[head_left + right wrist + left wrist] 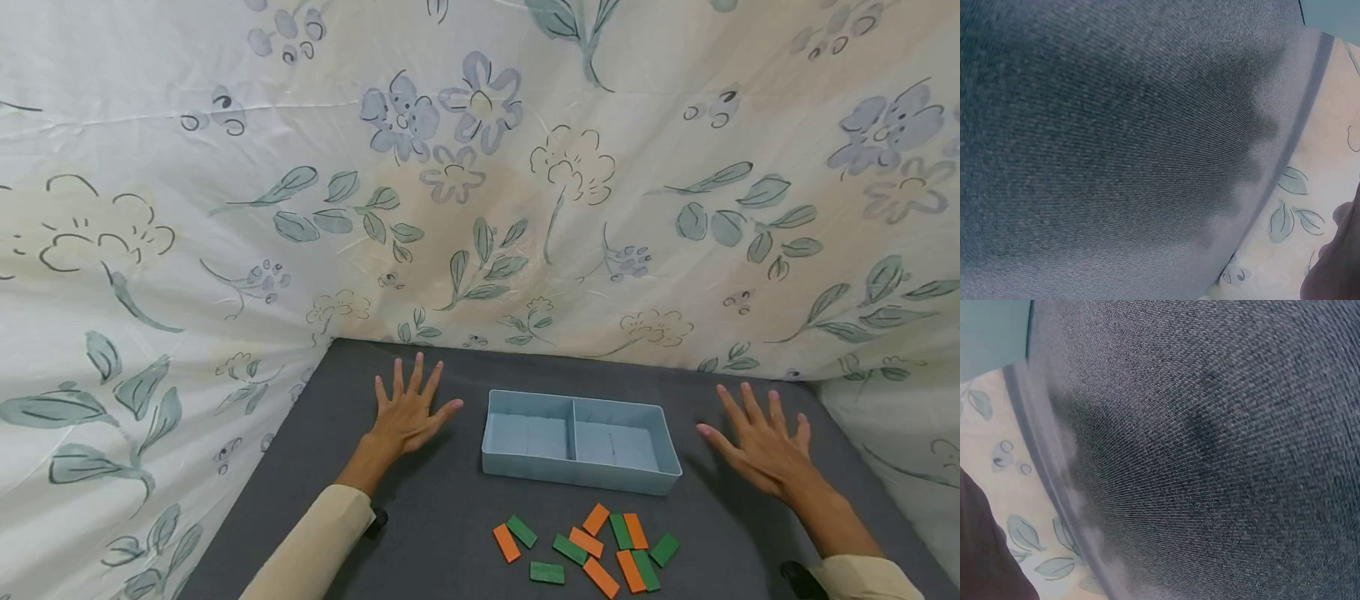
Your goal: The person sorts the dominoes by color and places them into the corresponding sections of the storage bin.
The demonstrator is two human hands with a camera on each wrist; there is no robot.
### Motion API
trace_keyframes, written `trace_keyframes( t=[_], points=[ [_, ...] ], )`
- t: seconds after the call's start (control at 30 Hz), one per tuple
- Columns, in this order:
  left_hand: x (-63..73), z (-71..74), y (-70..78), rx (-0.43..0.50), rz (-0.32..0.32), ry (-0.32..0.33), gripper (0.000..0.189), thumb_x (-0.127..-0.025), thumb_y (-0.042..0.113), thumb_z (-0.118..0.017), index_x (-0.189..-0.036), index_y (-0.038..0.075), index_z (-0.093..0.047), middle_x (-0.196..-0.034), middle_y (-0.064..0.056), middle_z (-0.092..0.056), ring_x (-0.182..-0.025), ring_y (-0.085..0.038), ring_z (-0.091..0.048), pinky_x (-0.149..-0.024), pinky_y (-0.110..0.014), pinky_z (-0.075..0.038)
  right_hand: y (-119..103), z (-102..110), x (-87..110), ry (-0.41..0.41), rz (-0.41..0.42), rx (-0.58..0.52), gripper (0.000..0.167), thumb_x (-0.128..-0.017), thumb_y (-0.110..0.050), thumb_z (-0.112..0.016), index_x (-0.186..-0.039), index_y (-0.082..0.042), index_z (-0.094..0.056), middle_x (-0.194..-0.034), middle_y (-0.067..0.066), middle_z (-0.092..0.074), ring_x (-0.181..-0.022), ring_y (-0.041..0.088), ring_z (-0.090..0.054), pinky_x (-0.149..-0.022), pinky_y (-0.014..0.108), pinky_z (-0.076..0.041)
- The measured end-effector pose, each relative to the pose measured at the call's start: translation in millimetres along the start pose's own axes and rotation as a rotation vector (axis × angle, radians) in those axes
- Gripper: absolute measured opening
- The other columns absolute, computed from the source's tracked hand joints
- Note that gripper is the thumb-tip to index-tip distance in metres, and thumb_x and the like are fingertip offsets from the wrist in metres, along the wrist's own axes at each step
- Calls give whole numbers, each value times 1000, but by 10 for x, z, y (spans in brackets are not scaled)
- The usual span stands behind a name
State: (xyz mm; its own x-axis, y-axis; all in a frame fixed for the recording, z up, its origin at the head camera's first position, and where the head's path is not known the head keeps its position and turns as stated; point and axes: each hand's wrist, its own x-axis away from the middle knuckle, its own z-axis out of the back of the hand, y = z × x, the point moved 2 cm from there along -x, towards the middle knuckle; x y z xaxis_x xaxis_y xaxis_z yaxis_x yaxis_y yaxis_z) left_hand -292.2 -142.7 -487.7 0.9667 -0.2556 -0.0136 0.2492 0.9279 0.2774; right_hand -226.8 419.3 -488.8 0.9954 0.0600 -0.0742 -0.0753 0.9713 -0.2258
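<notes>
In the head view my left hand (407, 417) is spread with straight fingers, left of a pale blue two-compartment box (581, 479). My right hand (768, 450) spreads its fingers on the box's other side, its shadow on the dark cloth beside it. Neither hand holds anything. Nearer to me than the box lie several orange and green blocks, among them an orange block (506, 543) and a green block (547, 572). Part of the left hand (988, 550) shows dark at the left wrist view's edge, and part of the right hand (1338, 262) in the right wrist view.
A dark grey cloth (442, 533) covers the table. Behind it and along both sides hangs a white curtain (450, 275) printed with flowers and leaves. Corners of the blue box (991, 337) also show in both wrist views.
</notes>
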Motion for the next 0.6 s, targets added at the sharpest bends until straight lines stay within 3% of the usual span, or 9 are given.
trace_keyframes(
  t=[0.17,0.3,0.43,0.6],
  points=[
    [-6,1,-13,19,-22,37,91,-103,79,-35,-173,29,-5,-178,-8,10,-161,-47,11,-118,-80,4,-22,-11,6,0,-8,-20,97,-106,-68,-45,-171,-20,7,-172,32,9,-151,66,14,-102,90,7],
    [2,2,29,83,-57,84,91,-103,77,-40,-173,26,-12,-178,-13,-2,-161,-49,-6,-118,-80,-11,-84,-4,33,21,-18,-55,102,-104,-67,-50,-172,-16,6,-172,33,5,-151,68,1,-102,89,-2],
    [55,15,163,238,-80,77,85,-105,70,-45,-172,22,-22,-176,-15,-17,-159,-47,-22,-117,-77,-23,-192,17,116,41,-22,-130,104,-103,-63,-56,-172,-11,2,-170,36,-4,-147,69,-15,-96,86,-15],
    [133,1,382,483,-139,3,71,-112,54,-47,-168,13,-32,-172,-18,-30,-157,-44,-28,-122,-69,-25,-351,20,282,27,-28,-239,104,-103,-57,-61,-171,-6,0,-166,42,-15,-141,72,-24,-91,88,-23]
  ],
)
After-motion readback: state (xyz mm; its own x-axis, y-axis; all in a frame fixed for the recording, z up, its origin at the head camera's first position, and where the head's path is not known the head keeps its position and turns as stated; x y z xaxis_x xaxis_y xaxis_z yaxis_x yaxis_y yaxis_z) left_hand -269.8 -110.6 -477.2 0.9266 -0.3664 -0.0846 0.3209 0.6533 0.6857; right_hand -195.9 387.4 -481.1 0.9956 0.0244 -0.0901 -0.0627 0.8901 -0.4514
